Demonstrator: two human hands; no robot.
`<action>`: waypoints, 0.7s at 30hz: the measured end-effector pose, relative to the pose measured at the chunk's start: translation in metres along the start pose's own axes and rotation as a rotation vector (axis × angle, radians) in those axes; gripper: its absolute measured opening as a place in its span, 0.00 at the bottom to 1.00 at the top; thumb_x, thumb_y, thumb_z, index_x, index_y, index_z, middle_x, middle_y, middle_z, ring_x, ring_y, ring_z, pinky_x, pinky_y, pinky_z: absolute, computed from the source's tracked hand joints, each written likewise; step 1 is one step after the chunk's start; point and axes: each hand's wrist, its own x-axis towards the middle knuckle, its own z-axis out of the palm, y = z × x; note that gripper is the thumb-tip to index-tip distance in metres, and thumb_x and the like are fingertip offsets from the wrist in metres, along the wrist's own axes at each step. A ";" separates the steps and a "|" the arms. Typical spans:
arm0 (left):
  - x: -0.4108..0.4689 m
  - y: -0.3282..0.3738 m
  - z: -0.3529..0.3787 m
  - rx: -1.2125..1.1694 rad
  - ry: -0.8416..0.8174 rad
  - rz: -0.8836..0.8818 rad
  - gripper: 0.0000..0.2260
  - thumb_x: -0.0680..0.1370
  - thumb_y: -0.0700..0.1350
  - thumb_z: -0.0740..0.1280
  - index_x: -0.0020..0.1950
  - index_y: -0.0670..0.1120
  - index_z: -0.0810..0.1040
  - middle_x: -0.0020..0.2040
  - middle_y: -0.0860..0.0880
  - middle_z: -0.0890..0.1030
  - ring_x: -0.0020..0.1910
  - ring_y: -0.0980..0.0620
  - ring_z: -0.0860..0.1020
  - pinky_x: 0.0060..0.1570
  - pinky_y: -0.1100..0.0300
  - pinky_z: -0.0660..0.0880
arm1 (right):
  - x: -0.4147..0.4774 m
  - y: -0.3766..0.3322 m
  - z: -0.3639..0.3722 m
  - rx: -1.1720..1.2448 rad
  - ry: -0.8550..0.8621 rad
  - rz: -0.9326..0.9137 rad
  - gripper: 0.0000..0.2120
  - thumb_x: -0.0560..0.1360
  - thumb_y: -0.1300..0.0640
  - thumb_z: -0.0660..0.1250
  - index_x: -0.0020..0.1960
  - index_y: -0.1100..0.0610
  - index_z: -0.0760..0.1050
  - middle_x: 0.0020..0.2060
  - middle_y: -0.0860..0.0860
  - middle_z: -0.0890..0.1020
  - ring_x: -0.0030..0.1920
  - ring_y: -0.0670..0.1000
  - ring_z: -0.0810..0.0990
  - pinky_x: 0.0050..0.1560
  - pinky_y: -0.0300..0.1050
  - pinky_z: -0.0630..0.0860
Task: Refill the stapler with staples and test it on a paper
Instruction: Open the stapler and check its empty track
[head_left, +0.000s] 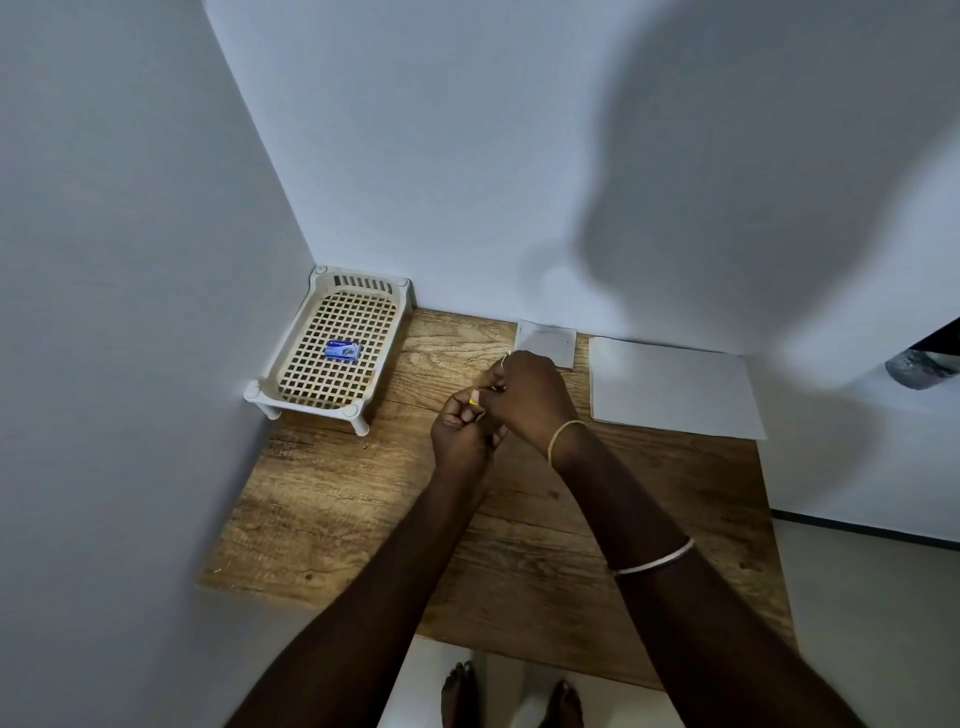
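Both hands meet above the middle of the wooden table (519, 545). My left hand (462, 431) is closed around a small stapler (475, 399); only a yellow and pale tip of it shows between the fingers. My right hand (530, 389) reaches over from the right and pinches at the top of the stapler. Whether a strip of staples sits in those fingers cannot be made out. A small blue box of staples (343, 349) lies in the cream plastic basket (283, 376). A white paper sheet (672, 387) lies flat at the back right.
The basket stands in the back left corner against two white walls. A smaller white paper (556, 340) lies by the back wall behind my hands. My bare feet (511, 696) show under the table's front edge. A dark object (922, 364) sits at the right edge.
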 end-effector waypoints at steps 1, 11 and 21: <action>0.000 -0.001 -0.002 0.005 0.002 0.002 0.16 0.73 0.21 0.62 0.48 0.41 0.78 0.36 0.47 0.84 0.32 0.55 0.81 0.28 0.63 0.75 | 0.001 -0.001 0.000 -0.031 -0.010 0.022 0.06 0.70 0.56 0.73 0.39 0.59 0.83 0.38 0.54 0.85 0.43 0.54 0.83 0.43 0.47 0.80; 0.000 -0.001 -0.003 0.022 0.015 0.036 0.15 0.75 0.21 0.62 0.47 0.41 0.77 0.37 0.49 0.85 0.37 0.54 0.84 0.36 0.59 0.81 | -0.001 0.002 -0.002 -0.004 0.084 -0.011 0.02 0.69 0.57 0.75 0.39 0.56 0.85 0.37 0.52 0.86 0.41 0.51 0.84 0.40 0.39 0.74; 0.005 0.026 -0.002 -0.119 0.068 0.060 0.12 0.78 0.26 0.63 0.47 0.42 0.75 0.46 0.45 0.84 0.48 0.51 0.84 0.47 0.56 0.83 | -0.012 0.034 -0.021 0.822 0.297 0.141 0.05 0.75 0.66 0.72 0.50 0.62 0.83 0.44 0.57 0.86 0.49 0.55 0.85 0.54 0.48 0.82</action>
